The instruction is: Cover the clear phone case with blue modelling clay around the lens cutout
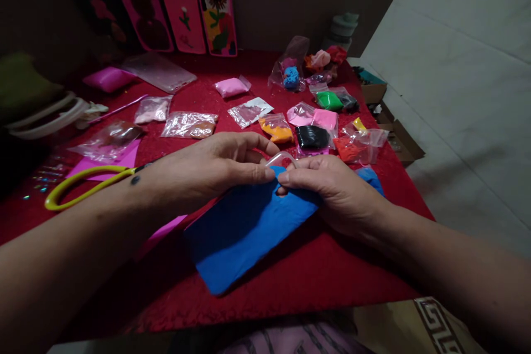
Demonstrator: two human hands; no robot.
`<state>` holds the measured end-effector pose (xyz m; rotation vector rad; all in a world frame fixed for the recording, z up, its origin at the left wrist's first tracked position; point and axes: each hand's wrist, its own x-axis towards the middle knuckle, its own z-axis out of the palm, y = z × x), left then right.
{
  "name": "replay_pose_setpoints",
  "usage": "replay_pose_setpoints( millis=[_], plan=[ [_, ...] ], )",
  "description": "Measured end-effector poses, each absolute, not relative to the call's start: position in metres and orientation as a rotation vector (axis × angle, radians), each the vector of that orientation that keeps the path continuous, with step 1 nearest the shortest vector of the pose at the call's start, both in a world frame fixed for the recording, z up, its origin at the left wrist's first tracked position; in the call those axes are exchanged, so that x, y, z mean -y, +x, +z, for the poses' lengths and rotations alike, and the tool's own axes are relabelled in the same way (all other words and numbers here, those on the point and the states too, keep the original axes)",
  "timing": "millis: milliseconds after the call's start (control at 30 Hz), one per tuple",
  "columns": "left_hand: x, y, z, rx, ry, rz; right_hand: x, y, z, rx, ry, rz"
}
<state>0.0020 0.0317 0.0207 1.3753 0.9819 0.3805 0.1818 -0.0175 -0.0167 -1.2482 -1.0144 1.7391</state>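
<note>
A phone case (244,232) covered in blue clay is tilted above the red cloth, its lower left corner toward me. At its far end a strip of clear plastic edge (281,158) shows bare, near a small hole. My left hand (236,160) grips that end, thumb on the blue layer and fingers behind. My right hand (327,185) pinches the same end from the other side, its thumb tip close to the left one. Beyond my right hand lies a lump of blue clay (370,180), partly hidden.
Yellow-handled scissors (89,180) lie by my left forearm. Bags of orange clay (277,130), black clay (312,137) and red clay (349,148) lie beyond my hands. Decorated phone cases (180,5) stand against the back wall. A clear case (161,71) lies flat; cardboard boxes (400,135) sit right.
</note>
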Motion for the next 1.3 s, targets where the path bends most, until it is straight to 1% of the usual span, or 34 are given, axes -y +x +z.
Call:
replay_pose_setpoints(
  millis=[233, 433, 667, 867, 1033, 1300],
  plan=[
    [-0.023, 0.000, 0.017, -1.074, 1.581, 0.297, 0.016, 0.177, -0.018, 0.863, -1.115, 1.785],
    [-0.019, 0.006, 0.010, -1.119, 1.680, 0.314, 0.017, 0.175, -0.018, 0.866, -1.089, 1.744],
    [-0.012, 0.014, 0.016, -1.190, 1.995, 0.368, 0.019, 0.176, -0.017, 0.915, -1.109, 1.769],
    [-0.014, 0.011, 0.014, -1.088, 2.000, 0.377, 0.018, 0.177, -0.019, 0.978, -1.097, 1.732],
    [-0.016, 0.009, 0.012, -1.104, 1.976, 0.334, 0.016, 0.176, -0.019, 0.973, -1.113, 1.723],
    [-0.019, 0.008, 0.025, -1.100, 1.674, 0.252, 0.016, 0.177, -0.019, 0.889, -1.055, 1.791]
  ],
)
